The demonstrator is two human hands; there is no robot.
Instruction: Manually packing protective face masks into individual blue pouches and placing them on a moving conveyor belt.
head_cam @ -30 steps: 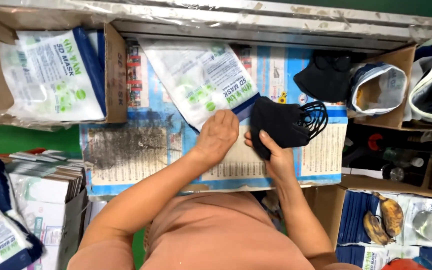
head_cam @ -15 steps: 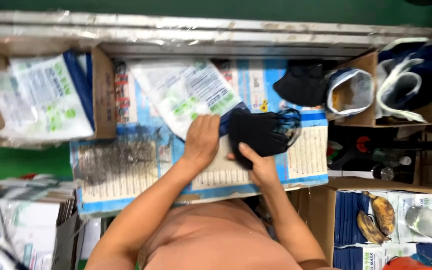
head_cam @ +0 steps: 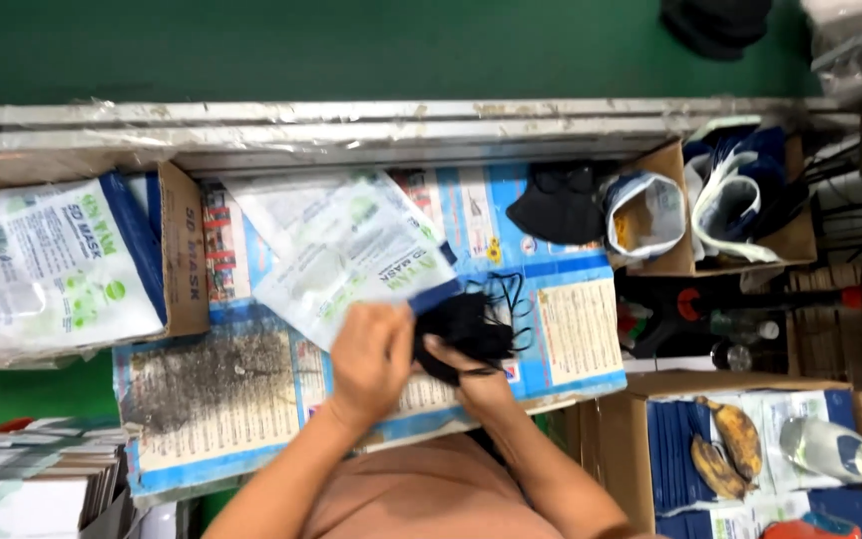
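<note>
Centre frame: left hand (head_cam: 371, 351) pinches the pouch (head_cam: 351, 255) mouth, right hand (head_cam: 471, 371) grips black masks (head_cam: 466, 329), only partway in; more masks (head_cam: 556, 205) wait upper right

Far left: cardboard box (head_cam: 184, 250) holding filled printed pouches (head_cam: 62, 269). Far right: loose black masks (head_cam: 556, 205), beside a second open box (head_cam: 670, 262) of blue-and-white items (kind unclear). Near right: bananas (head_cam: 725, 444) and a plastic bottle (head_cam: 830, 449) in a carton. Near left: stacked flat packs (head_cam: 32, 479).
</note>
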